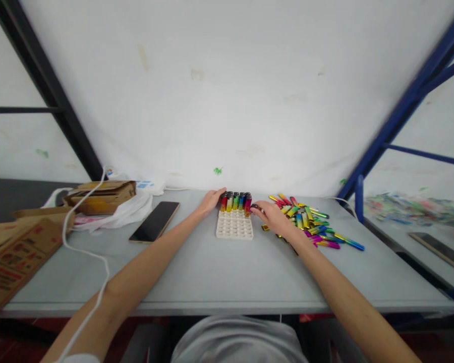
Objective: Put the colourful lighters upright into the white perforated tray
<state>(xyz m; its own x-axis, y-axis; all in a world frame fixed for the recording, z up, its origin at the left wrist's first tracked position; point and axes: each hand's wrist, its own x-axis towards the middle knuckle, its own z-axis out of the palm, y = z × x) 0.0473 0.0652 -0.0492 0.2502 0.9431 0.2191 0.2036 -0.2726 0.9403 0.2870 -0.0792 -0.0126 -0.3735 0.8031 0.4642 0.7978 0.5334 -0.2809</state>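
Observation:
A white tray (234,231) with rows of holes lies flat on the table. Its back rows hold several upright lighters (235,201) with shiny red, yellow, green, blue and purple bodies and dark tops. My left hand (211,201) is closed against the tray's back left corner, its fingertips beside the end lighters and partly hidden. At the tray's right side, my right hand (270,214) is closed in a pinch. A small dark-ended piece, seemingly a lighter, shows at its fingertips, mostly covered. Right behind this hand spreads a loose pile of shiny lighters (305,218).
A phone (155,222) lies left of the tray. Farther left are a cardboard box (106,195) on white plastic bags (134,213), and a larger carton (20,252). A white cable (87,252) crosses my left arm. Blue posts (391,121) stand at right; a wall closes the back.

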